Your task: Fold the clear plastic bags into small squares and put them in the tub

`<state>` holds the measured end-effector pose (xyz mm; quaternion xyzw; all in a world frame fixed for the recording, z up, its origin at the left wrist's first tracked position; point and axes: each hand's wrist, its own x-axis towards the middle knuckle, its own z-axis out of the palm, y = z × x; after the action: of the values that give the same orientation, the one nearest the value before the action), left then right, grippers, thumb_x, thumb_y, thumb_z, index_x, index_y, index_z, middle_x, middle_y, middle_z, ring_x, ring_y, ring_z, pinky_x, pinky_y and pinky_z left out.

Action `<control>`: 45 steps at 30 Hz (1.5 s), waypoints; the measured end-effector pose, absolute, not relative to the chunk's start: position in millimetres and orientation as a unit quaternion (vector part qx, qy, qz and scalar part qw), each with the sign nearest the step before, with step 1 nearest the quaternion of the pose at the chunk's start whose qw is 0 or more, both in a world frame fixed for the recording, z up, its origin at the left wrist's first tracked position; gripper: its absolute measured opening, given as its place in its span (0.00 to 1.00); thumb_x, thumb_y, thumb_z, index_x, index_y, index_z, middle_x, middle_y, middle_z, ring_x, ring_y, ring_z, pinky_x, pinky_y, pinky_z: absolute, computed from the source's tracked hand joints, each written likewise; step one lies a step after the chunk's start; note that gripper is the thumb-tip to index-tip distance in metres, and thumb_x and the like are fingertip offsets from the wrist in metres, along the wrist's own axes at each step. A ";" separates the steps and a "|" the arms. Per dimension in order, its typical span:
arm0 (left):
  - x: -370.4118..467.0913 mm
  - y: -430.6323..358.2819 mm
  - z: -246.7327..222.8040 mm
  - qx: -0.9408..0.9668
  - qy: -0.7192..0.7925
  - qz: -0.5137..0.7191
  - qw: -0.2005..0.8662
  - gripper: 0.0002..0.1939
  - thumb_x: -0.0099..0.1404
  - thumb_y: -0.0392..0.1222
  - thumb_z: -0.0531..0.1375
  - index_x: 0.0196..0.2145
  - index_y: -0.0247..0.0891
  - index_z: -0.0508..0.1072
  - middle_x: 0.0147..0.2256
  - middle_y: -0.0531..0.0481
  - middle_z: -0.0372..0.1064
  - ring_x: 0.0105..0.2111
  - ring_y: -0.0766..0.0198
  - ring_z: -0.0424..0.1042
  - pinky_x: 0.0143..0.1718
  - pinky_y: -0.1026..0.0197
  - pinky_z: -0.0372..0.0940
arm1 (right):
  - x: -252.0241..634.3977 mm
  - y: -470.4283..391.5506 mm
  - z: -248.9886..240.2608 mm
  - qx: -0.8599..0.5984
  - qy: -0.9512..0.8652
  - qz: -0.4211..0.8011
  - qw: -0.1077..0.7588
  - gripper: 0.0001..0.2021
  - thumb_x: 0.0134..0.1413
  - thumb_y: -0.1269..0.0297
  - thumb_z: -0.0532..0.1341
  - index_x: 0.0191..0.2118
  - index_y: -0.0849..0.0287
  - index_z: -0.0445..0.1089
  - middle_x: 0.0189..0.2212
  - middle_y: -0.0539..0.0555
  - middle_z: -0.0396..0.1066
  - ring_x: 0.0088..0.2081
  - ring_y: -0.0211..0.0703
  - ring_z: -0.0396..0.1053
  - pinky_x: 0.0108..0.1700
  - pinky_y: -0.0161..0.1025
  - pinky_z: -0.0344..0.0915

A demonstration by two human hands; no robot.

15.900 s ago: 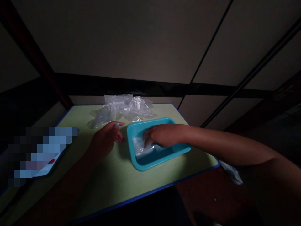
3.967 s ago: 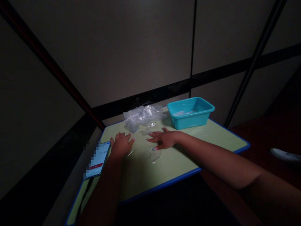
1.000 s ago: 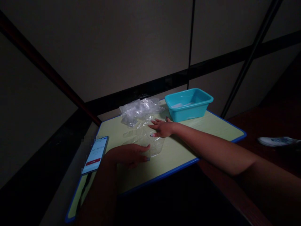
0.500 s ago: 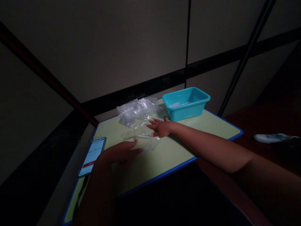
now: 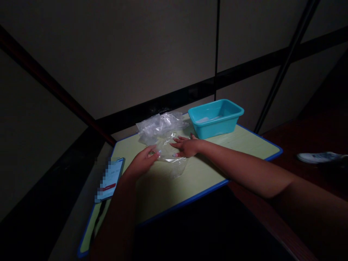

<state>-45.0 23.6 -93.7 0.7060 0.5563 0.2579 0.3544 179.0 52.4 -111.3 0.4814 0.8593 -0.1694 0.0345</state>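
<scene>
Low table [image 5: 206, 181], pale green top, blue edge.
On it: teal tub [image 5: 216, 118] at far right corner, heap of clear plastic bags [image 5: 159, 127] just left of it, one flat clear bag [image 5: 174, 161] mid-top, phone [image 5: 110, 178] on left edge.

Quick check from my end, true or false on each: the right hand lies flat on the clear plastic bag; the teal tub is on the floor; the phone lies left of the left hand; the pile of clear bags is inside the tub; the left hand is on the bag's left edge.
1. The right hand lies flat on the clear plastic bag. True.
2. The teal plastic tub is on the floor. False: it stands on the pale green table.
3. The lit phone lies left of the left hand. True.
4. The crumpled pile of clear plastic bags is in the tub. False: it lies on the table beside it.
5. The left hand's fingers are at the bag's left edge. True.
</scene>
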 end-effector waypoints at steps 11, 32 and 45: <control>-42.8 24.7 -91.0 0.681 0.515 0.277 0.440 0.30 0.55 0.53 0.59 0.52 0.33 0.65 0.37 0.46 0.71 0.25 0.68 0.67 0.28 0.64 0.61 | 178.5 52.4 -111.2 0.483 0.859 -0.164 0.043 0.36 0.56 0.43 0.48 0.66 0.51 0.37 0.66 0.53 0.28 0.65 0.55 0.29 0.58 0.67 0.28; -40.4 23.1 -97.1 0.665 0.490 0.288 0.484 0.33 0.66 0.59 0.45 0.60 0.35 0.55 0.28 0.48 0.71 0.18 0.69 0.66 0.21 0.65 0.60 | 178.0 49.4 -107.6 0.489 0.856 -0.157 0.055 0.35 0.56 0.43 0.48 0.66 0.49 0.37 0.66 0.53 0.27 0.65 0.54 0.29 0.58 0.67 0.28; -52.5 27.0 -90.5 0.668 0.591 0.221 0.395 0.34 0.54 0.57 0.59 0.52 0.32 0.64 0.15 0.58 0.62 0.13 0.70 0.56 0.16 0.68 0.48 | 178.6 50.4 -109.0 0.487 0.857 -0.168 0.038 0.36 0.56 0.44 0.49 0.65 0.50 0.38 0.66 0.52 0.30 0.65 0.56 0.29 0.58 0.67 0.31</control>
<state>-52.5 27.0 -90.5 0.6676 0.5911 0.2211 0.3950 178.6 50.4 -109.0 0.4866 0.8565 -0.1676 0.0378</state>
